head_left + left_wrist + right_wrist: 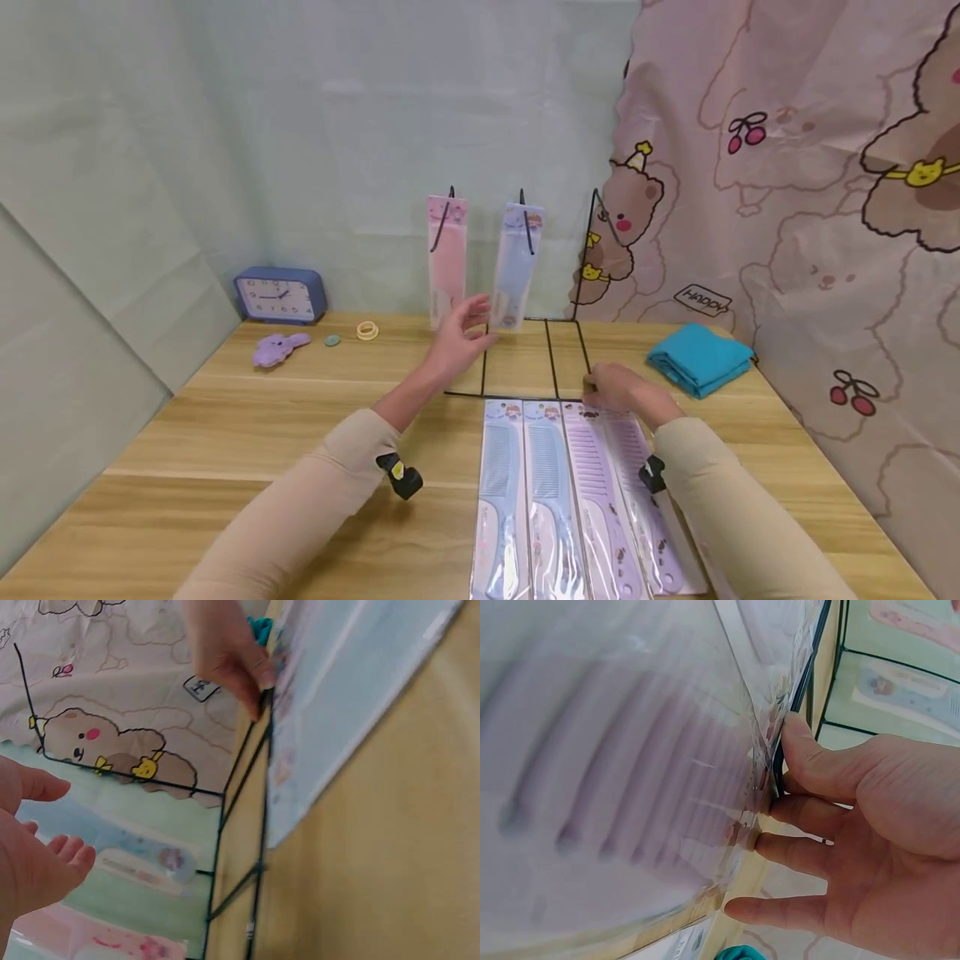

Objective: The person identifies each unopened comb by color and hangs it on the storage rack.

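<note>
We record our left hand (34,851), fingers relaxed, holding nothing, near the black wire rack (240,825). Our right hand (225,652) touches the packaged combs (337,712) on the wooden table (375,885). Bear-print cloth (112,690) behind; pink comb pack (97,937) below.

Wire rack (525,350) blocks the centre; bare table (225,433) left.
</note>
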`<move>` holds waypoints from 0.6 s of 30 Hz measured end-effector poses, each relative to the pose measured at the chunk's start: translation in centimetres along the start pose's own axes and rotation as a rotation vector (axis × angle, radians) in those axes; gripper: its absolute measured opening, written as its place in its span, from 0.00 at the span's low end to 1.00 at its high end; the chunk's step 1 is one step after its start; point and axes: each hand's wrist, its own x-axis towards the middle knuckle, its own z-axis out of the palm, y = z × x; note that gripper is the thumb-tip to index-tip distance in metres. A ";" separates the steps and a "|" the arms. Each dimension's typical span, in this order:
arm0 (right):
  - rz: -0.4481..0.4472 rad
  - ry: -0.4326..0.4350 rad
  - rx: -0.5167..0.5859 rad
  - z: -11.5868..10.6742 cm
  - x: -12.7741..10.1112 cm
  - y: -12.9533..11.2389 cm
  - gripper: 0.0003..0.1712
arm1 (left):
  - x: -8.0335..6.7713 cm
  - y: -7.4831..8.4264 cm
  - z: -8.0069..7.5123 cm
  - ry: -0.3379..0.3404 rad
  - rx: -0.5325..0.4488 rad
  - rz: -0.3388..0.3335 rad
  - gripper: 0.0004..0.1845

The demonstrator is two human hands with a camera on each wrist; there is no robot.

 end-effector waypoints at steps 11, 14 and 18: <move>-0.019 -0.008 0.003 -0.2 -0.2 -0.2 0.27 | -4.4 -1.1 0.8 -0.167 0.272 -0.268 0.48; -0.027 -0.011 0.002 -0.2 -0.2 -0.2 0.27 | -5.6 -1.5 1.1 -0.190 0.436 -0.274 0.51; -0.023 -0.012 0.004 -0.2 -0.1 -0.3 0.27 | -6.9 -1.9 1.4 -0.225 0.579 -0.271 0.54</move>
